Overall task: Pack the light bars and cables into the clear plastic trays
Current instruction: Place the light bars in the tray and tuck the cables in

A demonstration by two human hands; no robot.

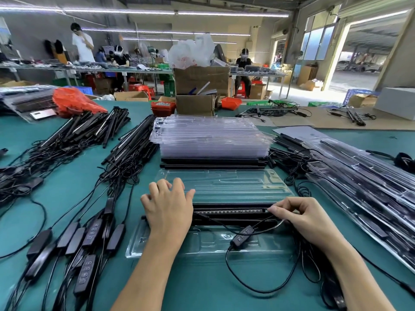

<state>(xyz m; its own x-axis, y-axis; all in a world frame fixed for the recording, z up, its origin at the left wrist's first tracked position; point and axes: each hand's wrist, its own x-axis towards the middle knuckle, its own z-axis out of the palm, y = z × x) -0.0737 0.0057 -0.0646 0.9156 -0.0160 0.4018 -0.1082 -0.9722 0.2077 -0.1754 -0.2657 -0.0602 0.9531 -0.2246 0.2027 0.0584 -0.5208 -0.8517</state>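
An open clear plastic tray (202, 243) lies in front of me on the green table, its lid half (224, 182) folded back. Black light bars (229, 213) lie across the tray's middle. My left hand (168, 207) rests flat on the bars' left end, fingers spread. My right hand (305, 216) pinches the right end of the bars and a black cable (258, 286). That cable loops toward me, and its inline controller (242, 236) lies on the tray's near half.
A stack of empty clear trays (211, 138) stands behind, on more black bars. Piles of light bars with cables and controllers (85, 239) cover the left side. Packed trays (363, 176) lie in a row at the right. Cardboard boxes (197, 81) stand at the back.
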